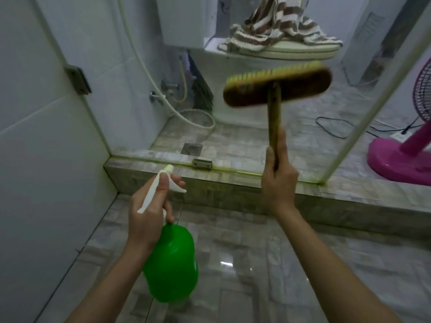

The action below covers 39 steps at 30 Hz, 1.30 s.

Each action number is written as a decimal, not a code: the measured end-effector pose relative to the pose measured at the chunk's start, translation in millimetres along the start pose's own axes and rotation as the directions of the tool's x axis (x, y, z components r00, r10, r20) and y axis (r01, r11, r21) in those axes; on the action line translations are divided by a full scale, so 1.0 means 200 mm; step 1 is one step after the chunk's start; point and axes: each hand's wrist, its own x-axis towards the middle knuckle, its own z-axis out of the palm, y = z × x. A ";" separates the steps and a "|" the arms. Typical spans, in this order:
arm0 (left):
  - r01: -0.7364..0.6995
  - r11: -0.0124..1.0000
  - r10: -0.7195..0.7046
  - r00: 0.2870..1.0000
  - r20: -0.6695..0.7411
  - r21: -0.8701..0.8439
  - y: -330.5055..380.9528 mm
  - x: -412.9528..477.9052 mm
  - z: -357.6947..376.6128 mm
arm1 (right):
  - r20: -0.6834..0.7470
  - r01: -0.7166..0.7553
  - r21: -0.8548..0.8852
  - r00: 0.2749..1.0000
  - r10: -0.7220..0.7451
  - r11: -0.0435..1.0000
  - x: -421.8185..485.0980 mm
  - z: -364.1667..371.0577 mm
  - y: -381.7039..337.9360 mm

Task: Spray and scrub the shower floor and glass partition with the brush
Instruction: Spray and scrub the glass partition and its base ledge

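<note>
Home bathroom: tiled shower floor (pixel 245 264), glass partition (pixel 233 127), toilet (pixel 286 51), floor drain (pixel 192 149).

The walls (pixel 35 113) were white tile. A toilet (pixel 291 52) carried a striped towel (pixel 275 26). A pink fan (pixel 391 162) stood on the grey tiled floor (pixel 245 145), and a square drain (pixel 192 149) sat in it.

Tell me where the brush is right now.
Head view, right of centre: the brush is held upright by the right hand, its head raised before the glass partition, above the tiled curb.
</note>
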 end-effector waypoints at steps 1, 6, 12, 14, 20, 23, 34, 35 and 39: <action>0.000 1.000 0.000 1.000 0.004 0.003 0.00 0.00 0.01 | -0.072 0.007 0.019 0.997 -0.005 1.000 0.08 0.01 -0.03; -0.024 1.000 0.024 1.000 0.003 -0.003 0.02 -0.01 0.03 | -0.039 -0.197 -0.009 0.980 0.196 0.980 -0.29 -0.07 0.24; -0.021 1.000 0.021 0.999 0.040 0.001 0.00 -0.04 0.07 | 0.130 -0.248 -0.091 0.957 0.259 0.964 -0.58 -0.17 0.33; -0.006 1.000 0.007 0.999 0.051 -0.025 -0.01 -0.05 0.08 | 0.002 -0.212 -0.023 0.977 0.212 0.977 -0.33 -0.15 0.24; 0.009 1.000 -0.008 0.998 0.061 -0.026 -0.03 -0.02 0.11 | -0.162 -0.219 0.026 0.962 0.220 0.975 -0.16 -0.16 0.23; -0.017 1.000 0.018 0.998 0.066 -0.003 -0.03 -0.01 0.13 | 0.024 -0.368 -0.053 0.929 0.370 0.928 -0.58 -0.20 0.41; -0.002 1.000 0.002 0.999 0.046 0.004 -0.09 0.02 0.07 | 0.405 -0.435 -0.073 0.810 0.425 0.898 -0.73 0.23 0.01; -0.008 1.000 0.007 0.999 0.040 0.008 -0.09 0.02 0.06 | 0.424 -0.423 -0.064 0.808 0.408 0.904 -0.73 0.22 0.00; 0.008 1.000 -0.008 1.000 0.010 -0.010 -0.09 0.03 0.00 | 0.302 -0.432 -0.141 0.838 0.454 0.891 -0.70 -0.01 0.16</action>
